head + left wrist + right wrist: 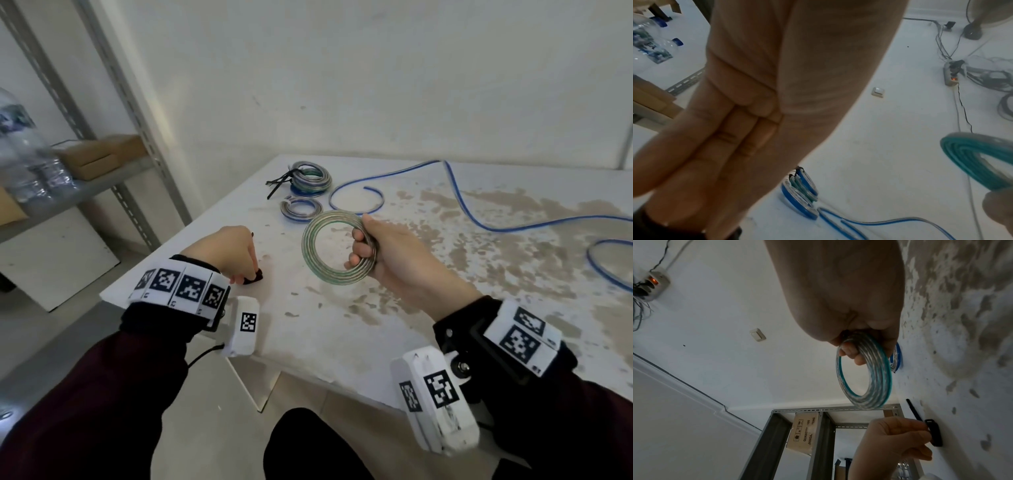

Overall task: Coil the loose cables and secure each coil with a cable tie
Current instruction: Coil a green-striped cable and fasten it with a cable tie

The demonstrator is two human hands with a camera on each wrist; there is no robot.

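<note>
One springy, light green cable coil (337,247) sits gripped in the right hand (394,253) at its rim, likely to unwind, while the left hand (226,250) pinches a black cable tie (934,432).

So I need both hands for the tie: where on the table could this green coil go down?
Bare table lies between the left hand and the right hand, under the green coil, toward the near edge. Crowded: the far side, with the finished coils and the loose blue cable along the right.
</note>
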